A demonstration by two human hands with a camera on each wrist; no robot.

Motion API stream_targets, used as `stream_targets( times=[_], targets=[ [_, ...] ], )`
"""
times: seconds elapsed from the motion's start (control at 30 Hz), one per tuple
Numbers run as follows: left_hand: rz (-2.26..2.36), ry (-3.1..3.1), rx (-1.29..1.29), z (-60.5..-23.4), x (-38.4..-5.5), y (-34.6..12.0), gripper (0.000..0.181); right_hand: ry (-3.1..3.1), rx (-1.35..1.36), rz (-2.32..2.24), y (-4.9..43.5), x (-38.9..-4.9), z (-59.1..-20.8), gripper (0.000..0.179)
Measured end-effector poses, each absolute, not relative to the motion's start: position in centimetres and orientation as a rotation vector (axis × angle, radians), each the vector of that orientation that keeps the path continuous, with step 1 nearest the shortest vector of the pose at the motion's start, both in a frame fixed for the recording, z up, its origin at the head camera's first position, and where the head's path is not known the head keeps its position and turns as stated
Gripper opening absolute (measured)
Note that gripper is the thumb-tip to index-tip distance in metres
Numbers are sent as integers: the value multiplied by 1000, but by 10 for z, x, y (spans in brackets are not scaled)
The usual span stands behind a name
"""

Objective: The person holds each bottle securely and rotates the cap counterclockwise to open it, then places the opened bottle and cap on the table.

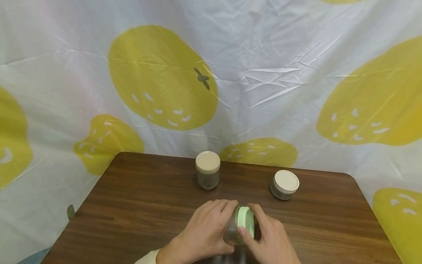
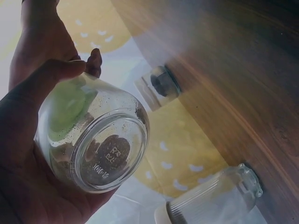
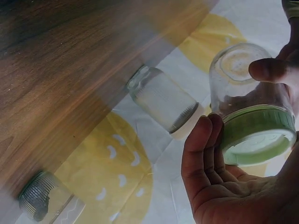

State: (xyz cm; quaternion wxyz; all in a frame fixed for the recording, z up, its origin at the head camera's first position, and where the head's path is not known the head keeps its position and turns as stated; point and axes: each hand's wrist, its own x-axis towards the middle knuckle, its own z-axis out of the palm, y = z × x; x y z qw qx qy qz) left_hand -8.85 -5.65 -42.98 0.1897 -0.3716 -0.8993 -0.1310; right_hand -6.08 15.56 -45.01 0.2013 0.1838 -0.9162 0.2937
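A clear glass jar (image 2: 110, 154) with a light green lid (image 1: 246, 222) is tilted on its side between both hands, above the near part of the table. My left hand (image 1: 206, 231) grips the glass body, thumb and fingers curled around it. On the lid's rim, my right hand (image 1: 273, 236) holds with its thumb on the near side and fingers on the far side. The left wrist view shows the jar's round base with raised lettering. In the right wrist view the green lid (image 3: 257, 133) lies between the right hand's fingers and palm.
Toward the back of the brown wooden table (image 1: 148, 198) stands a taller ribbed glass jar (image 1: 207, 179) with a cream lid. A shorter jar (image 1: 285, 185) with a whitish lid stands to its right. A white cloth (image 1: 263, 91) printed with yellow fruit hangs behind.
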Motion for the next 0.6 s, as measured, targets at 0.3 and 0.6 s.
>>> stream_targets(
  times=[0.3,0.6],
  targets=[
    [-373,-2549,-1065,-429,-89,-58,96,-2525,644,875,162,-63,-454,57],
    [-376,-2578,-1086,-428,-90,-58,95,-2487,719,856,166,-66,-455,66]
  ],
)
